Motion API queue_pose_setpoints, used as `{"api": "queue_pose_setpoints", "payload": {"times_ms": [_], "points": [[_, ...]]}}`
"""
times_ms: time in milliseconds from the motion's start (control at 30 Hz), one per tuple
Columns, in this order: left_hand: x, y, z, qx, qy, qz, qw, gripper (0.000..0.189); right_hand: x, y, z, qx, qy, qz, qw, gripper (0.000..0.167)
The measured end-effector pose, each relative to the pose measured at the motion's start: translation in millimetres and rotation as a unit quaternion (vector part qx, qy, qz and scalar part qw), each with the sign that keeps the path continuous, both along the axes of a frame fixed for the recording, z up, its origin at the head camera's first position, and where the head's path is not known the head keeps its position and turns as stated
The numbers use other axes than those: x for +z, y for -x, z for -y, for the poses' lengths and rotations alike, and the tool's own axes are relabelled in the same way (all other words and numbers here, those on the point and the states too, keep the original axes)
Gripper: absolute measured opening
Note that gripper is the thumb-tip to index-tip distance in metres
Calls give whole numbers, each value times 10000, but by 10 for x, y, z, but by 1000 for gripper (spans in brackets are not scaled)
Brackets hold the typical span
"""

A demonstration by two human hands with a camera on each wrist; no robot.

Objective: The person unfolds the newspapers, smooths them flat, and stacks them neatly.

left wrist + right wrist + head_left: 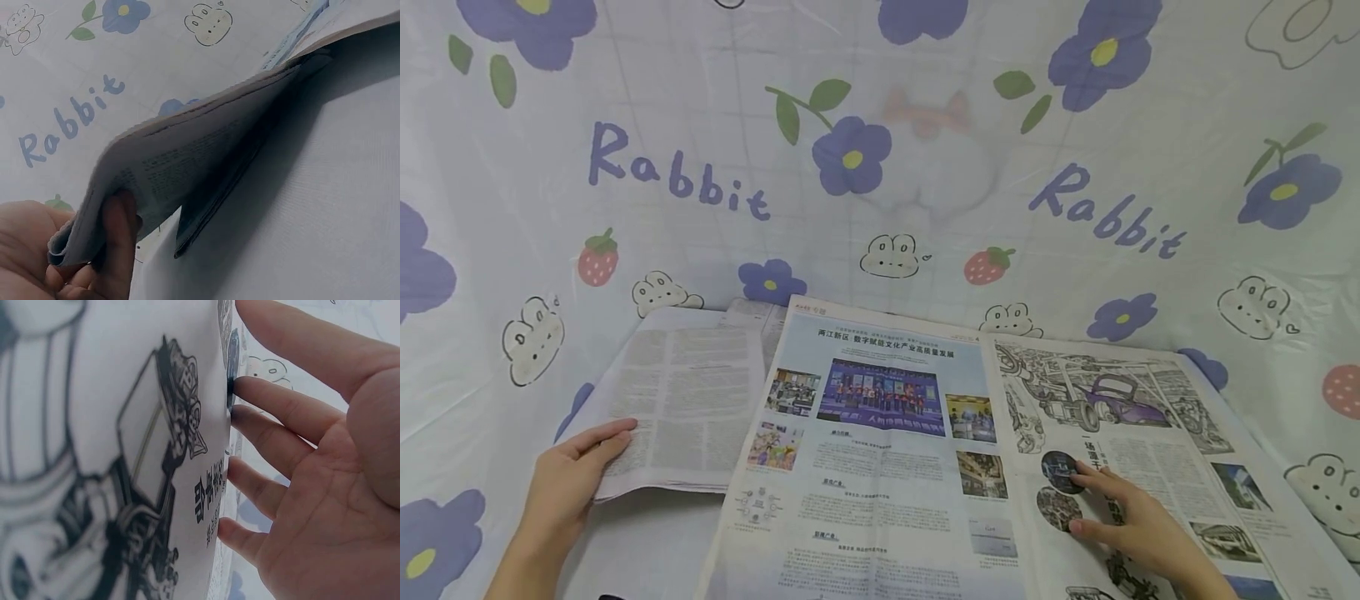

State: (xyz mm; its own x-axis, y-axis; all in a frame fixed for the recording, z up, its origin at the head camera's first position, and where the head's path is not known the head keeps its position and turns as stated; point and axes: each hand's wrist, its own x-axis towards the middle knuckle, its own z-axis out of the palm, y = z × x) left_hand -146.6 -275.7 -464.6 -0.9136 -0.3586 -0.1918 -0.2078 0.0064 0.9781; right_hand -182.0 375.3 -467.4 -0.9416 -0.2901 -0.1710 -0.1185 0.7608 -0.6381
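Observation:
At the left in the head view, my left hand [561, 479] holds the left edge of a folded newspaper [688, 392]. The left wrist view shows its fingers and thumb pinching the layered sheets [181, 156], which lift off the white surface at that edge. An open newspaper [880, 467] with colour photos and columns of print lies to the right and overlaps the folded one. My right hand [1138, 521] rests on its right-hand page [1142, 467], fingers spread. In the right wrist view, the fingertips [240, 415] touch the paper and the palm stays off it.
A white surface [632, 550] lies under the papers. Behind it hangs a pale cloth [917, 92] printed with purple flowers, rabbits, strawberries and the word Rabbit. More printed sheets [748, 312] show behind the folded newspaper. A small dark object [612, 597] shows at the bottom edge.

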Motion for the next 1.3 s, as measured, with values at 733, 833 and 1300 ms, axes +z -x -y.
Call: {"api": "queue_pose_setpoints", "payload": {"times_ms": [733, 833, 1300], "points": [[-41, 48, 156, 1016, -2976, -583, 9475, 21, -18, 21, -45, 65, 30, 93, 9999, 71], [-63, 50, 189, 1046, -3072, -651, 9436, 22, -19, 21, -40, 48, 37, 119, 9999, 71], [-39, 42, 189, 484, -3616, -1266, 9224, 24, -26, 44, -40, -7, 180, 248, 9995, 73]]}}
